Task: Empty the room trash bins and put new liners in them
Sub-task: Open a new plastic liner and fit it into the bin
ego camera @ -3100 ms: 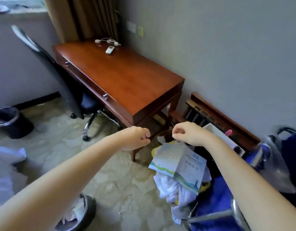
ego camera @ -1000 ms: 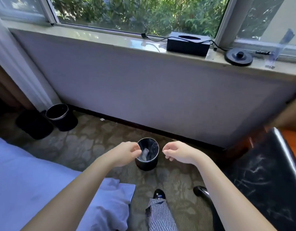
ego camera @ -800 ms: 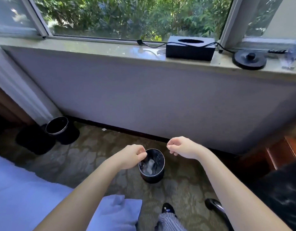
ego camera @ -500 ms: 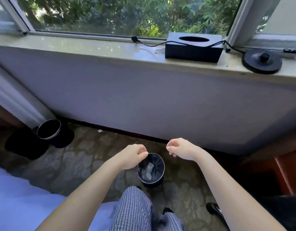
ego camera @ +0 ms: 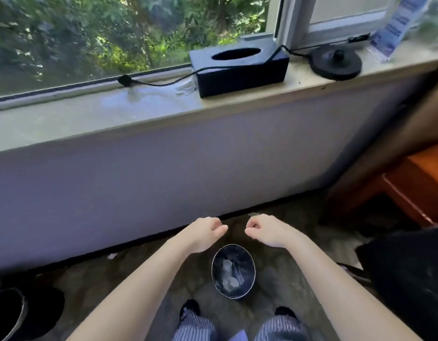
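A small black round trash bin stands on the floor between my feet, with pale crumpled rubbish lying inside it. My left hand and my right hand hover side by side above and just beyond the bin, a short gap between them. Each hand has its fingers curled in with the thumb near the forefinger, and I see nothing held in either. A second black bin stands at the lower left, cut off by the frame edge.
A low wall with a stone window sill runs just ahead. On it sit a black tissue box, a cable and a round black kettle base. A wooden desk and a black chair are close on the right.
I have turned from the desk and cart to the window and stepped up to the small bin, which now stands between my feet. Both hands kept their curled pose throughout.
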A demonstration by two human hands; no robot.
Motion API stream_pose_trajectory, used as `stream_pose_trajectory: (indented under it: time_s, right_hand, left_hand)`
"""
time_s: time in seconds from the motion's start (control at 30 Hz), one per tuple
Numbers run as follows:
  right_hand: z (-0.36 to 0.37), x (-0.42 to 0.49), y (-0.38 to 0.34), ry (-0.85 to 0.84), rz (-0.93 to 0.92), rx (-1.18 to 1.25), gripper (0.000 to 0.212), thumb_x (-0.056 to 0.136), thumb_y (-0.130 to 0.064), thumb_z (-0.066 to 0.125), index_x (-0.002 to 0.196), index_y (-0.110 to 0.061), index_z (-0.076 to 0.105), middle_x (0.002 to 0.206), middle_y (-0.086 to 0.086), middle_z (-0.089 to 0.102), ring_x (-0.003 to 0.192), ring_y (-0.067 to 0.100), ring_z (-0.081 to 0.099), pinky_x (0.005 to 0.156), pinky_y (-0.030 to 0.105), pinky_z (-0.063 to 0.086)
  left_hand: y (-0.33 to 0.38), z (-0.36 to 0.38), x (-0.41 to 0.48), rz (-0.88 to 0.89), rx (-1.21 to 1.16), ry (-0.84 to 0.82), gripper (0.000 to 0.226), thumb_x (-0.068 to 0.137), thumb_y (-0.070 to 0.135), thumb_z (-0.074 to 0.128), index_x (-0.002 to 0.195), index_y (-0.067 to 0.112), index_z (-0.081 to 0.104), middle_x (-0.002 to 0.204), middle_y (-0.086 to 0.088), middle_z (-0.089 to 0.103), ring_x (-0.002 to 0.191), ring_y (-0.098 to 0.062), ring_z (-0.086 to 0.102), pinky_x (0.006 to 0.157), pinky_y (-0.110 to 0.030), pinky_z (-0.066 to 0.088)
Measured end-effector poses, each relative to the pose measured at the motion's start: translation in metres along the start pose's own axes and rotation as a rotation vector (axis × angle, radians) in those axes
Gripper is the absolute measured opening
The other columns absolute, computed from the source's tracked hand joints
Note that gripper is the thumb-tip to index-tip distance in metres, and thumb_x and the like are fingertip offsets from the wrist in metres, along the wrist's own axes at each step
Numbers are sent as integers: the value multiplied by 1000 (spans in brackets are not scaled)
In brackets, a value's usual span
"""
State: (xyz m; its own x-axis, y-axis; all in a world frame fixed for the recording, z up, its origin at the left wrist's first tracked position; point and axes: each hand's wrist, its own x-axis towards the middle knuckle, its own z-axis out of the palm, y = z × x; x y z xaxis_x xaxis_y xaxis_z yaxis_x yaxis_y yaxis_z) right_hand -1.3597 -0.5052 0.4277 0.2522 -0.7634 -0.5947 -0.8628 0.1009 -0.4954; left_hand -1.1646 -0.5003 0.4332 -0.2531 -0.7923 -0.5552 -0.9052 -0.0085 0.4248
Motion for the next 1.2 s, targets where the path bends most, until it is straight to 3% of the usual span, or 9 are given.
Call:
stream_pose_trajectory:
  time_s: [0.13,0.27,0.37,0.6,0.83,1.0,1.13,1.2]
  right_hand:
    - [33,17,-9,35,131,42,28,95,-37,48,111,-19,62,115,1,63,103,18,58,91,32,46]
    - [63,28,1,37,227,33,27,96,-38,46,110,-21,61,113,0,62,103,20,58,88,32,45]
    - [89,41,20,37,248,-4,26,96,-38,45,107,-21,61,112,0,62,105,21,57,89,33,45]
    - [168,65,69,51,276,-91,28,95,-39,44,108,-20,60,112,0,61,102,23,57,89,35,46]
    - [266,32,85,124,232,-92,32,97,-36,45,109,-11,62,109,5,64,100,25,58,87,36,46]
    - [310,-14,69,210,167,-105,31,97,-34,45,108,-11,62,106,6,63,88,23,59,76,32,44]
    - [338,-60,54,252,126,-139,31,97,-34,45,108,-11,62,110,7,62,84,22,57,73,31,43]
    - [345,-79,52,282,116,-158,29,96,-35,45,109,-14,61,111,5,61,87,22,57,75,31,44]
  left_hand:
    - [-32,-4,24,89,106,-73,39,100,44,33,109,14,56,115,-5,62,100,-21,57,78,-29,40]
    - [-56,18,44,115,124,-127,34,100,42,33,96,15,54,112,-8,62,100,-24,56,82,-31,41]
    - [-74,48,61,132,65,-113,37,100,40,33,96,11,55,108,-10,63,102,-26,56,82,-31,41]
    - [-123,146,79,129,50,-101,30,101,38,34,82,18,46,92,-2,55,87,-21,52,71,-29,36]
    - [-163,227,28,170,94,-11,33,100,40,34,95,15,53,98,-3,57,88,-20,51,71,-29,36]
    - [-175,250,-39,220,127,70,39,101,40,32,109,12,58,105,-6,64,91,-20,55,77,-30,41]
    - [-186,270,-90,203,192,115,40,100,43,33,114,14,57,113,-5,62,100,-22,57,88,-36,46]
    - [-187,275,-110,206,206,139,39,100,43,33,112,14,57,111,-5,62,98,-22,57,86,-35,45]
